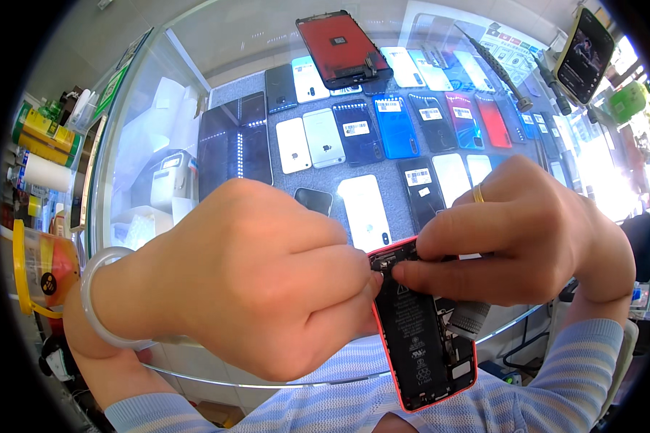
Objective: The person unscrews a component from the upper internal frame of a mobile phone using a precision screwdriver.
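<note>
An opened smartphone (412, 332) with a red frame is tilted in front of me, its black battery and inner parts bare. Closed in a fist, my left hand (267, 281) grips its upper left edge; the fingertips are mostly hidden. My right hand (505, 238), with a gold ring, is bent over the phone's top end. Its thumb and forefinger are close together there, and whatever lies between them cannot be made out. From under that palm juts a grey knurled tool handle (469, 320), resting over the phone's right side; its other end is hidden.
Beneath my hands is a glass display case (249, 76) with several phones inside. On the glass lie a red-backed screen assembly (343, 49) and a knurled screwdriver (498, 68). A phone on a stand (586, 58) is at far right; a yellow-rimmed tub (47, 267) is left.
</note>
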Demonstrator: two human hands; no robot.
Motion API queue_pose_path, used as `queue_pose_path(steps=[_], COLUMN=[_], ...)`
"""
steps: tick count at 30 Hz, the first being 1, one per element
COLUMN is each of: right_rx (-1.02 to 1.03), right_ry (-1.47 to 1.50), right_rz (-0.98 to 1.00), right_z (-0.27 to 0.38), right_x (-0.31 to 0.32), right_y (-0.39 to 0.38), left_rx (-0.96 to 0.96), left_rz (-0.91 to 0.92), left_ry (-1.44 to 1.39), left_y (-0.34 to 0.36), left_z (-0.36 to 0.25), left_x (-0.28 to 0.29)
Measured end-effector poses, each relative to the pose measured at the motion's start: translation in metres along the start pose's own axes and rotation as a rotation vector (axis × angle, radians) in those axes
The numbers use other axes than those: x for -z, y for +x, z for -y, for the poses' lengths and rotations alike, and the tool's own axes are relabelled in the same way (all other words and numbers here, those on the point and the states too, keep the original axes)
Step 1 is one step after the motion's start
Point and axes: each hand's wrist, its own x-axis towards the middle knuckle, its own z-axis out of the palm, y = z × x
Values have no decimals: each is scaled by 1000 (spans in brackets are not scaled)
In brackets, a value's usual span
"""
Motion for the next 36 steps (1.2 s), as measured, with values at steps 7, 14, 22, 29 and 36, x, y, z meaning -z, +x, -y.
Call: queue_pose_path(steps=[7, 14, 22, 29, 36], right_rx=[-96, -112, -72, -118, -178], right_ry=[-22, -36, -61, -43, -17], right_rz=[11, -7, -20, 1, 57], right_z=[7, 7, 5, 9, 17], right_x=[1, -2, -3, -2, 8], right_y=[2, 1, 0, 2, 5], left_rx=[-15, 19, 517, 732, 893], left_rz=[0, 55, 12, -44, 3], left_ry=[20, 1, -349, -609, -677], left_y=[0, 3, 8, 8, 14], left_z=[1, 0, -2, -6, -7], left_x=[-1, 5, 9, 2, 4])
